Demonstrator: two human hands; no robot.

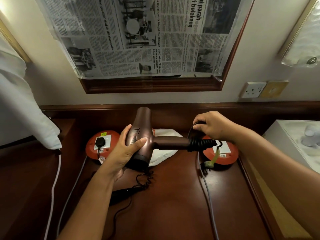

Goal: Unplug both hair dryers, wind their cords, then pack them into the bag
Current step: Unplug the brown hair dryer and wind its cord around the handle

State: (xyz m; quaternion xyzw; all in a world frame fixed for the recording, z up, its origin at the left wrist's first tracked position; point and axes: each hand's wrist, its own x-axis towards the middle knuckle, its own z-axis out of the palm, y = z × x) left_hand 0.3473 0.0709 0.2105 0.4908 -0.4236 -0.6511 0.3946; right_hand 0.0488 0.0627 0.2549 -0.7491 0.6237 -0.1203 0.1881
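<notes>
The left hand (129,149) grips the bronze hair dryer (144,134) by its body, above the bench (173,196) and the white bag (164,153). The right hand (213,125) has its fingers (199,122) pinched on the black cord (201,144), already coiled several times around the handle end. If that pinch slackens, I'd expect the coils to spring loose. The 2nd dryer (121,194) lies near the bench's front, and a plug (100,142) sits in the left red reel (103,146); tugging could drag it.
</notes>
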